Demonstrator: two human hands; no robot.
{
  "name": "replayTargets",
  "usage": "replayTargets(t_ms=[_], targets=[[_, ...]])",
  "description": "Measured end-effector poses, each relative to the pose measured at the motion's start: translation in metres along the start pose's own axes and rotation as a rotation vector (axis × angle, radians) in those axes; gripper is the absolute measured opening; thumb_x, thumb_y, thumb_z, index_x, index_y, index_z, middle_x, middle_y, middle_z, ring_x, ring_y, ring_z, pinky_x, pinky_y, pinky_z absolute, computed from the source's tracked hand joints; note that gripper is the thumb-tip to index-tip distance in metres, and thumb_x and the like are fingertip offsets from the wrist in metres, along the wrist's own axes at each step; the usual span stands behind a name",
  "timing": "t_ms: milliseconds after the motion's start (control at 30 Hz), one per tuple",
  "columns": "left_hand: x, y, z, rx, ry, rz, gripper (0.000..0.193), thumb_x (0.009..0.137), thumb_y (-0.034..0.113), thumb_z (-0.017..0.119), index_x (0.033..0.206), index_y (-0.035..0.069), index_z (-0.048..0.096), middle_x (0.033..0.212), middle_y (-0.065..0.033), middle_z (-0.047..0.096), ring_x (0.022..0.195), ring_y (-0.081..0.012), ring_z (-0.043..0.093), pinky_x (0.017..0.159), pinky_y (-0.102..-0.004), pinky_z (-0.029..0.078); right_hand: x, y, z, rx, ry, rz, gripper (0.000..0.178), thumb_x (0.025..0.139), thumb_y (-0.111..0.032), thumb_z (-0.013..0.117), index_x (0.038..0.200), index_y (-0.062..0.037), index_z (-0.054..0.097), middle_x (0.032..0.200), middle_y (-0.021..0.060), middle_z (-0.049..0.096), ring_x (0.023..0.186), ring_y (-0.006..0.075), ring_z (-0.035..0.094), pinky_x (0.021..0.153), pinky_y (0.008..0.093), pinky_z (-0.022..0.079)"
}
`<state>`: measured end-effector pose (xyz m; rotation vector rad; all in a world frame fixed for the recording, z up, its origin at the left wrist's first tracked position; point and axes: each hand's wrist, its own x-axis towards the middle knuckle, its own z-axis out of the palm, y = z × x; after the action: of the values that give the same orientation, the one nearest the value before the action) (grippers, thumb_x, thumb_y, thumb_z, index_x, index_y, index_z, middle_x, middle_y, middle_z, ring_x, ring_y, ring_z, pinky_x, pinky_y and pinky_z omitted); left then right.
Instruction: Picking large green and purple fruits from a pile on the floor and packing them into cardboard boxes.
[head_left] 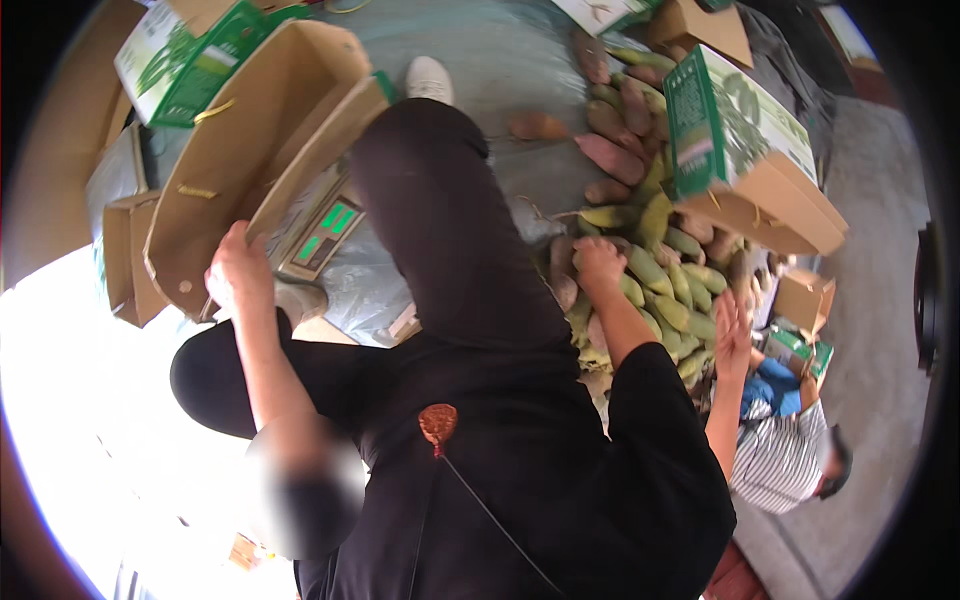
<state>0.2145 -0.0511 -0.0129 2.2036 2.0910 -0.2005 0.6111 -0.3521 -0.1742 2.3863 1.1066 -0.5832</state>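
Note:
My left hand (240, 270) is closed on the near edge of an open cardboard box (215, 190), which stands tilted over a digital scale (325, 225) with a lit green display. My right hand (600, 265), fingers curled, is at the near left side of a heap of green radishes (670, 300). What lies inside its fingers is hidden. Reddish-brown roots (610, 155) lie at the far part of the heap. A green and white printed carton (745, 130) rests tipped on the heap's right side, its flaps open.
Another person's hand (733, 330) reaches in beside the heap, right of my arm. A person in a striped shirt (785, 455) is farther right, by small cartons (803, 300). Plastic sheeting (500, 50) covers the floor ahead. Another printed carton (190, 65) stands at the far left.

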Motion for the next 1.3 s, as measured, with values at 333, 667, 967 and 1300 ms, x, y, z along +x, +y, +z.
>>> replayTargets(t_ms=[333,667,967,1300], targets=[[-0.009,0.002,-0.001,-0.098,0.113,0.058,0.015,0.074,0.015,0.065,0.088,0.012,0.061,0.085,-0.0059,0.065,0.088,-0.0261,0.062,0.078,-0.0417,0.043,-0.013,0.009,-0.023,0.105,-0.001,-0.075,0.052,0.064,-0.004,0.071,0.109,-0.0191,0.05,0.112,0.008,0.054,0.111,0.0314,0.05,0.087,0.0469,0.045],[-0.008,-0.003,0.0,-0.138,0.087,0.042,0.012,0.076,0.015,0.064,0.087,0.011,0.061,0.085,-0.0051,0.064,0.089,-0.025,0.06,0.079,-0.0408,0.042,-0.008,-0.022,-0.15,0.897,0.268,-0.321,0.062,0.06,0.003,0.073,0.114,-0.0051,0.045,0.106,0.0091,0.053,0.098,0.0215,0.052,0.085,0.0318,0.044],[-0.009,-0.002,0.003,-0.162,0.174,0.072,0.009,0.069,0.006,0.06,0.077,0.011,0.061,0.078,-0.0046,0.063,0.082,-0.0244,0.062,0.074,-0.0402,0.042,-0.031,-0.133,-0.35,1.41,0.76,-0.881,0.061,0.075,0.002,0.07,0.126,0.0004,0.037,0.116,0.0126,0.049,0.109,0.021,0.049,0.095,0.0343,0.041],[-0.009,-0.003,0.0,-0.146,0.148,0.072,0.011,0.071,0.01,0.064,0.082,0.011,0.061,0.081,-0.0054,0.064,0.084,-0.0253,0.061,0.075,-0.0409,0.042,-0.004,-0.271,-0.362,1.651,0.109,-1.061,0.055,0.071,0.0,0.073,0.117,-0.002,0.044,0.107,0.0087,0.053,0.098,0.017,0.054,0.084,0.0308,0.047]])
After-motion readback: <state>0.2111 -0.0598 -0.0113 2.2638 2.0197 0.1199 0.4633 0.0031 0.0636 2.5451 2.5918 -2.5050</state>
